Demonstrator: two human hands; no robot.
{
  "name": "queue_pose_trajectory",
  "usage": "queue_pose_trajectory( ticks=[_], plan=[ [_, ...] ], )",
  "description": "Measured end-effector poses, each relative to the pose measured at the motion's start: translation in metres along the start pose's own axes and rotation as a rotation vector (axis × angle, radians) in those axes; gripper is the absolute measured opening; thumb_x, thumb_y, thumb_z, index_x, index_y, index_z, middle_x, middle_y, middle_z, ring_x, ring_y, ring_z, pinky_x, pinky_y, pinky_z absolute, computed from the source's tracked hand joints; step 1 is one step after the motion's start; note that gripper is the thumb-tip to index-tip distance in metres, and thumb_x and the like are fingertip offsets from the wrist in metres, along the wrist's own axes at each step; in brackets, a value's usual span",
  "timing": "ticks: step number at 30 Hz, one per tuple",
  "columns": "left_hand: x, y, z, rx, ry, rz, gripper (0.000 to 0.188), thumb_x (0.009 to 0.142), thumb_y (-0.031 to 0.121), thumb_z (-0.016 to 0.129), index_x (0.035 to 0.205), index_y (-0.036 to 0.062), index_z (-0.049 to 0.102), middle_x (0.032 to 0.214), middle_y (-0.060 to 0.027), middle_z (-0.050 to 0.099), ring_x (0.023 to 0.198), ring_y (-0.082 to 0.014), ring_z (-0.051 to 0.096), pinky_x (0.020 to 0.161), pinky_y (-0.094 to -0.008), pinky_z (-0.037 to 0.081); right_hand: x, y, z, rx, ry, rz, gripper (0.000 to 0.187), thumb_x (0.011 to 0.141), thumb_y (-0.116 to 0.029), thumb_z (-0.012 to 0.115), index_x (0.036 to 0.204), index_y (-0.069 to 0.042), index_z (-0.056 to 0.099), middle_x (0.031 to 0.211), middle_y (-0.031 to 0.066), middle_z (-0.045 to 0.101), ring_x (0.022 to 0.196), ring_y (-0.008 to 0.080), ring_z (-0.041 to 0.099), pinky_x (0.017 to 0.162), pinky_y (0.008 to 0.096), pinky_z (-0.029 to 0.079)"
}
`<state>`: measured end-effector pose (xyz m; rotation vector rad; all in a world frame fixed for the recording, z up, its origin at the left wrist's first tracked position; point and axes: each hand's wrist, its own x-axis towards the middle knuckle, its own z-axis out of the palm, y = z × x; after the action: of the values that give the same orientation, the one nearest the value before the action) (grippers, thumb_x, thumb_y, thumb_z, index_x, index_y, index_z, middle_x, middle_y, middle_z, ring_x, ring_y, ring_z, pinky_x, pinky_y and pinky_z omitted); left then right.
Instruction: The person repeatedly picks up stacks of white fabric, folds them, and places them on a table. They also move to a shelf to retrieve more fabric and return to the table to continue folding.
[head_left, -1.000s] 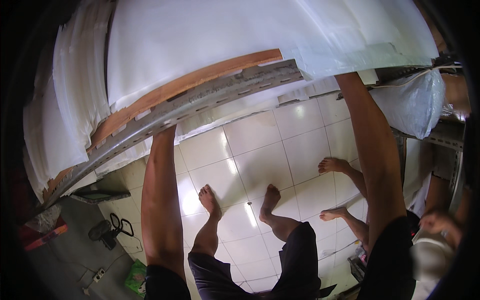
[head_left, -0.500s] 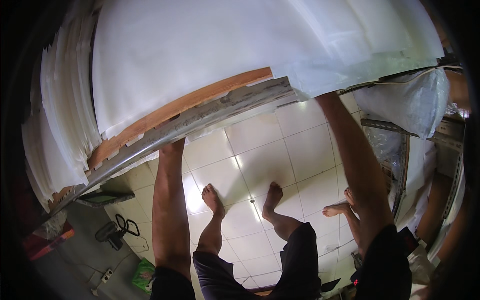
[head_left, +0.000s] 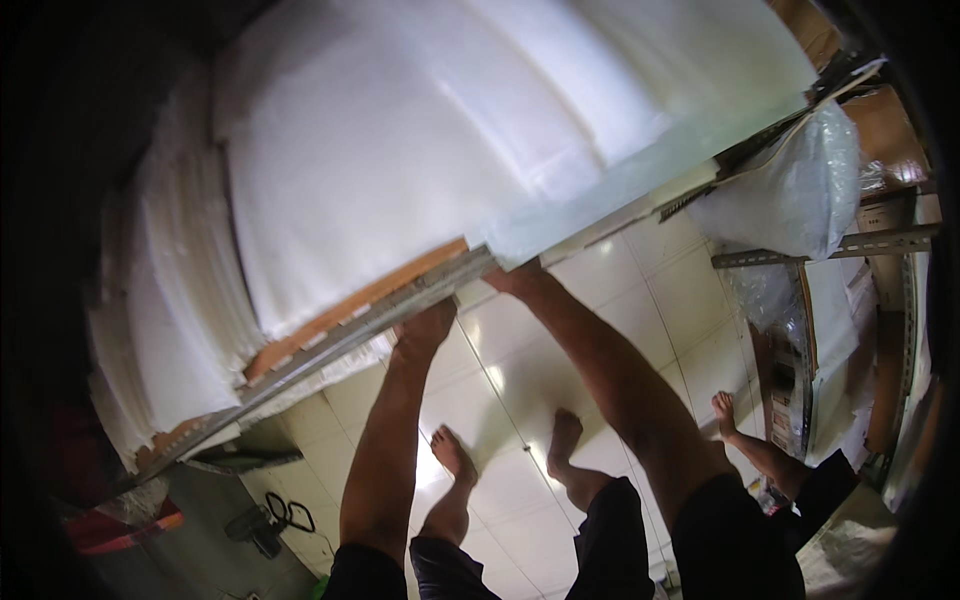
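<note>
Left hand (head_left: 430, 321), right hand (head_left: 514, 277) partly hidden

Wht tiled flr (head_left: 605, 305); clr plastic bundle (head_left: 800, 190) R; red item (head_left: 122, 536) L

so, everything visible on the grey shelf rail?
The grey shelf rail is long, narrow and metal-looking, mottled toward its right end. It slants up from lower left toward the middle of the picture, along the wooden edge beneath the white sheets. The left hand and right hand are partly hidden near that right end; contact can't be confirmed.
</note>
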<state>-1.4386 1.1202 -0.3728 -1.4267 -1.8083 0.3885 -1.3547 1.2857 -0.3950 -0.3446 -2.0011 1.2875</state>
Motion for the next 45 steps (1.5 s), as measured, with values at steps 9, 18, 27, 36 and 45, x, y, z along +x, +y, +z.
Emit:
queue_pose_trajectory(
  ticks=[9,18,27,36,45],
  plan=[
    [-0.016,-0.041,-0.166,-1.175,-0.619,-0.346,0.061,0.089,0.024,0.064,0.136,-0.0059,0.041,0.134,-0.0294,0.047,0.126,-0.0431,0.045,0.107,-0.0469,0.036,-0.086,-0.139,-0.067,-0.361,0.024,0.29,0.042,0.088,-0.025,0.066,0.121,-0.001,0.056,0.116,0.0224,0.06,0.11,0.0388,0.057,0.096,0.0436,0.046],
    [0.081,-0.206,-0.394,-1.505,-0.129,-0.588,0.015,0.087,0.003,0.065,0.101,0.0007,0.068,0.096,-0.0127,0.071,0.075,-0.0166,0.065,0.069,-0.0279,0.053,-0.242,-0.269,-0.172,-0.074,0.035,0.894,0.028,0.089,-0.025,0.064,0.105,-0.002,0.066,0.089,0.0156,0.069,0.082,0.0265,0.069,0.075,0.0374,0.054],
    [0.267,-0.433,-0.247,-1.709,0.162,-1.084,0.023,0.088,0.005,0.05,0.103,-0.0048,0.064,0.085,-0.0091,0.067,0.075,-0.016,0.063,0.067,-0.0278,0.05,-0.128,-0.301,-0.268,-0.014,0.281,0.68,0.024,0.089,-0.012,0.064,0.109,0.0,0.064,0.083,0.0096,0.069,0.073,0.0147,0.067,0.068,0.0291,0.053],
    [0.372,-0.522,-0.056,-0.943,-0.052,-0.077,0.059,0.074,0.024,0.083,0.124,0.0015,0.06,0.127,-0.0172,0.059,0.117,-0.0314,0.057,0.102,-0.0401,0.044,-0.205,-0.32,-0.268,0.298,0.871,0.939,0.02,0.088,-0.005,0.06,0.107,-0.001,0.064,0.089,0.0093,0.068,0.071,0.016,0.066,0.061,0.0271,0.053],
    [0.398,-0.536,-0.029,-0.932,-0.22,0.292,0.04,0.085,0.019,0.069,0.118,-0.0009,0.058,0.117,-0.0204,0.057,0.11,-0.0354,0.054,0.096,-0.0417,0.042,-0.189,-0.315,-0.092,-0.376,0.724,1.282,0.032,0.085,-0.015,0.068,0.114,-0.002,0.065,0.106,0.0115,0.07,0.09,0.023,0.067,0.082,0.0343,0.054]
  ],
)
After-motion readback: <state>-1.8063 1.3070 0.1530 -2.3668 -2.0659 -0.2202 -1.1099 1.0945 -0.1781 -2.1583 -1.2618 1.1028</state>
